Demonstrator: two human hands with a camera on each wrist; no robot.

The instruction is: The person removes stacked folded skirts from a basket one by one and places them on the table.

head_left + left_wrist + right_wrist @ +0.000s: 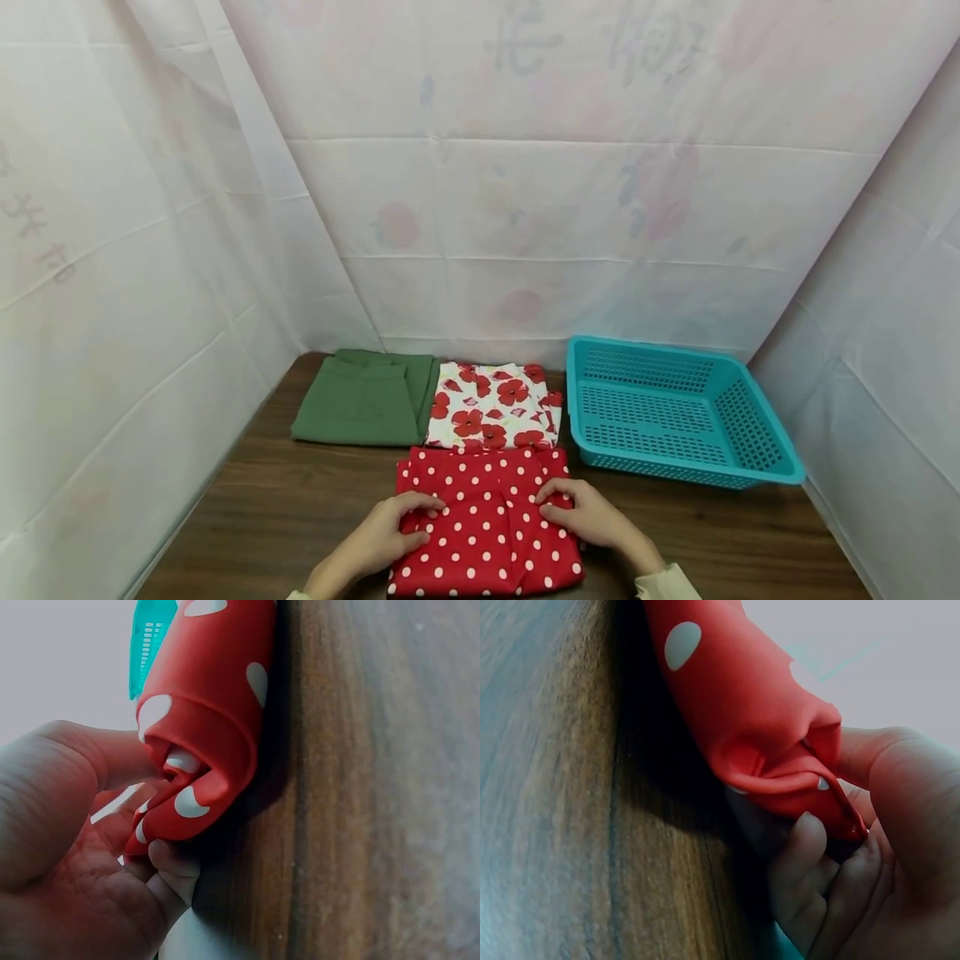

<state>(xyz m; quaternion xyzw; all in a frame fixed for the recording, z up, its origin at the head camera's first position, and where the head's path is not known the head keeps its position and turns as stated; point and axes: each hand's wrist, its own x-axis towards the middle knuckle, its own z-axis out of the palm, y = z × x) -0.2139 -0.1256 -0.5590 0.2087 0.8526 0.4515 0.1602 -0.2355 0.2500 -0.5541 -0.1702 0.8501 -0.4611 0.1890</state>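
- Your left hand [386,533] and right hand [588,517] each pinch a side edge of the red polka-dot cloth [483,525] lying on the bench [285,508].
- The teal basket [675,412] appears to hold nothing.
- Only the wrist views show your fingers [169,874] tucked under the folded edge.

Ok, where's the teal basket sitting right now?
In the head view the teal basket sits at the table's back right, beside the poppy-print cloth and beyond the right hand.

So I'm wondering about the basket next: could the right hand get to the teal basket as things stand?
Probably yes. The teal basket sits on the table just beyond the right hand, with bare wood between them. But that hand is busy pinching the red polka-dot cloth.
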